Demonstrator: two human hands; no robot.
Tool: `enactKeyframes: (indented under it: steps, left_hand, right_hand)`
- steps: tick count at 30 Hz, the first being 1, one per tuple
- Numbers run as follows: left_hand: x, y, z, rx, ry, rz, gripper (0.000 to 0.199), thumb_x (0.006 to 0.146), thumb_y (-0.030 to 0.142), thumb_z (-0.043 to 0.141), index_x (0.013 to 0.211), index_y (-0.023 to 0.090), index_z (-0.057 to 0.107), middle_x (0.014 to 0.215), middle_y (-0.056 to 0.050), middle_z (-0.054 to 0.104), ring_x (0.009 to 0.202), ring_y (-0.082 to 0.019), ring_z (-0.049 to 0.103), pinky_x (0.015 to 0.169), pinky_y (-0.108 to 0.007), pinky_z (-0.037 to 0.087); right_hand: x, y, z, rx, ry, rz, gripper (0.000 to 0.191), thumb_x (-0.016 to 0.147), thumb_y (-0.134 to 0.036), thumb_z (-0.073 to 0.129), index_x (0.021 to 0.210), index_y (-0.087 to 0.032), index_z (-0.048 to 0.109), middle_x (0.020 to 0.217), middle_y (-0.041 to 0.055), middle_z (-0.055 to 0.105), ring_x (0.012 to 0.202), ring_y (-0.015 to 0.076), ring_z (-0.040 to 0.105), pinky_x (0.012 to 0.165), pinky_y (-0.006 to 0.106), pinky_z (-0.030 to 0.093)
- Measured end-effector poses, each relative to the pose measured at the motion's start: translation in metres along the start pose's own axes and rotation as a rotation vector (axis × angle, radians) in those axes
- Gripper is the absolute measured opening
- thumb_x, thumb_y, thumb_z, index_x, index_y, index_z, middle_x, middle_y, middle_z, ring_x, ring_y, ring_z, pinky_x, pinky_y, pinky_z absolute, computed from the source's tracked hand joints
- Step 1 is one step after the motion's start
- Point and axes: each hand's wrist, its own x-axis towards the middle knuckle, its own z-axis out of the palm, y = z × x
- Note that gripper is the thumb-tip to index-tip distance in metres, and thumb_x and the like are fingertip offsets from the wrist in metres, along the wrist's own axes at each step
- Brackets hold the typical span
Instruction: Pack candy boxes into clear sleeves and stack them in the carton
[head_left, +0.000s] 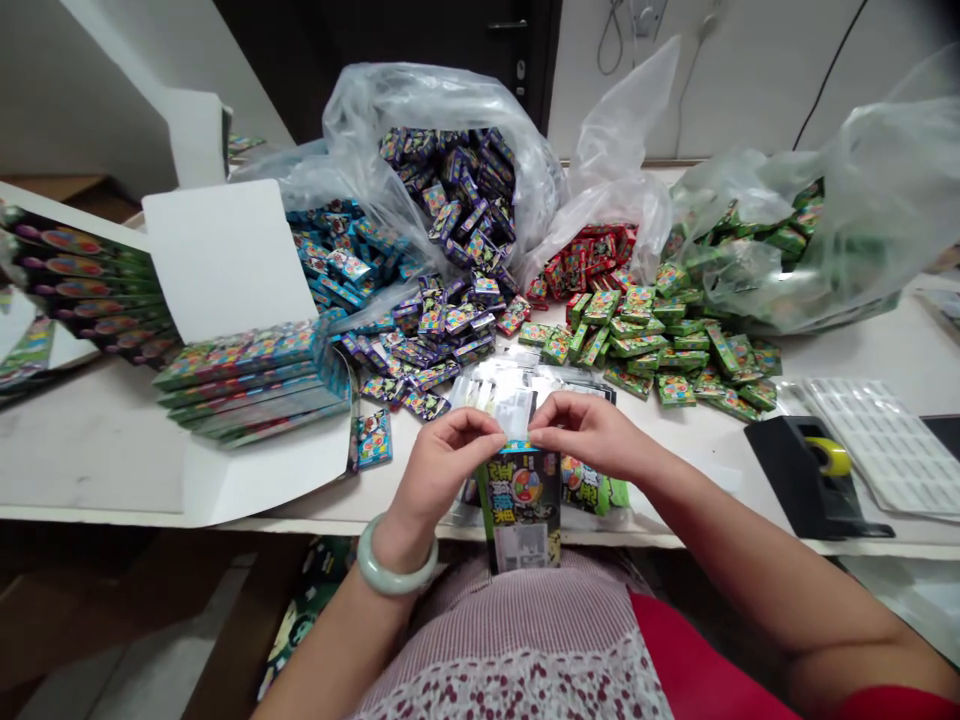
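A dark printed packet [517, 500] with colourful lettering and a wheel picture hangs upright at the table's front edge, close to my body. My left hand [446, 465] pinches its top edge at the left corner, thumb against fingers. At the right corner, my right hand [581, 430] pinches the same edge. A strip of blue shows along the top between my fingertips; I cannot tell whether it is part of the packet or something inside. More printed packets [592, 485] lie flat beneath and behind my hands. One blue small box [374, 438] lies left of my left hand.
Clear plastic bags spill purple boxes [431, 345], blue boxes [341, 255], red boxes [585, 262] and green boxes [652, 335] across the back. An open white carton [229, 260] with stacked printed cards stands left. A tape dispenser [795, 475] and sticker sheets [885, 440] are right.
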Motion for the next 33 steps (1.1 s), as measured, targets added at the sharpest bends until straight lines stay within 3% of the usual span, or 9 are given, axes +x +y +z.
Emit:
enactKeyframes:
  steps: [3,7,10,13,19,23,27,30,33]
  left_hand:
    - [-0.004,0.000,-0.007,0.072,-0.092,0.102,0.004,0.077,0.021,0.070,0.075,0.019,0.069,0.080,-0.002,0.067,0.078,-0.012,0.062,0.073,-0.025,0.049]
    - [-0.011,-0.002,-0.014,0.182,-0.153,0.263,0.009,0.085,0.020,0.062,0.082,0.021,0.071,0.087,-0.005,0.070,0.087,-0.015,0.064,0.082,-0.030,0.051]
    - [-0.014,-0.008,-0.017,0.205,-0.183,0.301,0.010,0.085,0.019,0.063,0.088,0.022,0.071,0.094,-0.006,0.070,0.094,-0.017,0.064,0.086,-0.033,0.051]
    - [-0.016,-0.019,-0.014,0.216,-0.158,0.317,0.011,0.083,0.018,0.065,0.091,0.022,0.070,0.096,-0.005,0.068,0.095,-0.017,0.063,0.085,-0.032,0.051]
    - [-0.014,-0.035,-0.002,0.139,0.028,0.205,0.016,0.083,0.023,0.064,0.098,0.021,0.060,0.089,-0.001,0.064,0.082,-0.013,0.063,0.073,-0.024,0.052]
    - [-0.011,-0.034,-0.001,0.197,0.013,0.194,0.022,0.084,0.026,0.062,0.106,0.023,0.060,0.095,-0.002,0.064,0.089,-0.014,0.062,0.081,-0.026,0.051]
    - [-0.006,-0.032,0.001,0.350,-0.010,0.248,0.012,0.084,0.028,0.062,0.093,0.023,0.066,0.095,-0.002,0.063,0.092,-0.017,0.060,0.085,-0.028,0.049]
    - [0.003,-0.036,0.003,0.365,0.087,0.270,0.014,0.077,0.028,0.069,0.091,0.025,0.067,0.094,0.001,0.065,0.091,-0.017,0.060,0.086,-0.029,0.050]
    - [0.012,-0.042,0.000,0.386,0.172,0.211,0.015,0.073,0.028,0.073,0.087,0.029,0.069,0.093,0.006,0.068,0.090,-0.018,0.061,0.088,-0.032,0.051]
  right_hand:
    - [-0.006,-0.003,0.000,-0.105,-0.010,-0.084,0.014,0.080,-0.030,0.067,0.076,-0.018,0.063,0.074,0.0015,0.063,0.063,0.0122,0.058,0.057,0.026,0.046]
    - [-0.016,-0.004,-0.002,-0.312,-0.017,-0.299,0.012,0.087,-0.026,0.062,0.077,-0.019,0.064,0.082,0.0028,0.063,0.077,0.0141,0.059,0.069,0.028,0.048]
    - [-0.020,0.004,-0.001,-0.389,0.000,-0.417,0.004,0.087,-0.024,0.063,0.090,-0.021,0.063,0.090,0.0041,0.062,0.086,0.0158,0.058,0.074,0.030,0.048]
    - [-0.023,0.020,0.005,-0.415,0.095,-0.484,0.005,0.089,-0.019,0.060,0.093,-0.021,0.062,0.094,0.0050,0.060,0.090,0.0166,0.058,0.078,0.032,0.048]
    - [-0.021,0.042,0.016,-0.327,0.268,-0.509,0.010,0.091,-0.020,0.056,0.098,-0.022,0.061,0.096,0.0052,0.060,0.094,0.0179,0.057,0.081,0.035,0.048]
    - [-0.019,0.044,0.018,-0.336,0.320,-0.455,0.008,0.091,-0.021,0.054,0.095,-0.023,0.061,0.096,0.0056,0.060,0.096,0.0189,0.057,0.085,0.036,0.048]
    - [-0.017,0.040,0.022,-0.397,0.318,-0.400,0.011,0.092,-0.020,0.049,0.095,-0.022,0.060,0.099,0.0072,0.061,0.100,0.0191,0.057,0.090,0.037,0.048]
    - [-0.024,0.044,0.005,-0.449,0.277,-0.436,0.019,0.093,-0.024,0.051,0.111,-0.022,0.057,0.116,0.0090,0.061,0.115,0.0182,0.052,0.099,0.035,0.044]
    - [-0.060,0.054,-0.037,-0.525,0.357,-0.421,0.028,0.091,-0.029,0.058,0.117,-0.023,0.055,0.120,0.0085,0.061,0.119,0.0192,0.051,0.103,0.038,0.041]
